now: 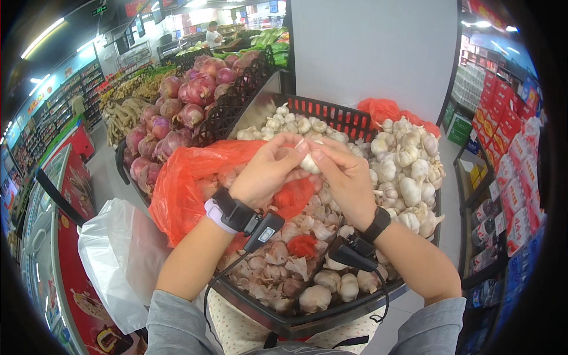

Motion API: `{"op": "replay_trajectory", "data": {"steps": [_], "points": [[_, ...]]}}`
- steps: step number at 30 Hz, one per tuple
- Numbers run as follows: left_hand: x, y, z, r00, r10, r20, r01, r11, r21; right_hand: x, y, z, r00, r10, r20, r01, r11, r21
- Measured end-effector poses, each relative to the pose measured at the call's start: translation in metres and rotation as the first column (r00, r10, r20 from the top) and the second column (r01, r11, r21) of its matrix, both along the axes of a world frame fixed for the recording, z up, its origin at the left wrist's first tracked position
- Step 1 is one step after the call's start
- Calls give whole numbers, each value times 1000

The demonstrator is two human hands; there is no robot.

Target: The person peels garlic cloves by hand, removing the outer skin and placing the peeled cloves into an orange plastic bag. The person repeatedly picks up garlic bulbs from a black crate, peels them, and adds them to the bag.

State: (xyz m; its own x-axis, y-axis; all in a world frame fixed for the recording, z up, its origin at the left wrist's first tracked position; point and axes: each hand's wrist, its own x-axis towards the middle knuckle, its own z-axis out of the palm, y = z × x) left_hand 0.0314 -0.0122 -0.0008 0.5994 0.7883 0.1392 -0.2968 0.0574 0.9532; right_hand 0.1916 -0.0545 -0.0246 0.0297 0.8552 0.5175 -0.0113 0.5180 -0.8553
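Observation:
Between my fingertips a white garlic bulb [310, 164] is pinched from both sides. My left hand [270, 171] grips it with thumb and fingers, and my right hand [344, 175] presses its thumb against the other side. Below my hands lies a heap of loose garlic cloves and papery skins [270, 266] in a black display bin [284, 326]. A red plastic bag [182, 182] spreads over the bin's left part, beneath my left forearm. Whole garlic bulbs [406, 168] are piled to the right, and larger bulbs [328, 288] sit in the front right section.
Red onions [195, 93] fill a black crate on the left. A white plastic bag [120, 262] hangs beside a freezer chest [49, 248]. Behind the garlic stands a grey panel [372, 53]. Shelves with packaged goods [510, 186] line the right. A person [214, 35] stands far back.

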Motion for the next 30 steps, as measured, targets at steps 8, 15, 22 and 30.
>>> {"op": "replay_trajectory", "data": {"steps": [8,15,22,30], "points": [[-3,-4,0,989,58,-136,-28,977,213,-2,-8,14,999,-10,-41,10,1000,-11],[-2,5,0,1000,-17,11,17,1000,-4,2,-2,8,981,-36,-189,23,997,-70],[-2,2,1,998,29,-53,-32,998,-59,-3,-5,9,952,-198,233,123,945,302],[-2,1,6,991,39,-127,-48,996,-73,-5,-6,7,929,-263,259,158,917,368]]}}
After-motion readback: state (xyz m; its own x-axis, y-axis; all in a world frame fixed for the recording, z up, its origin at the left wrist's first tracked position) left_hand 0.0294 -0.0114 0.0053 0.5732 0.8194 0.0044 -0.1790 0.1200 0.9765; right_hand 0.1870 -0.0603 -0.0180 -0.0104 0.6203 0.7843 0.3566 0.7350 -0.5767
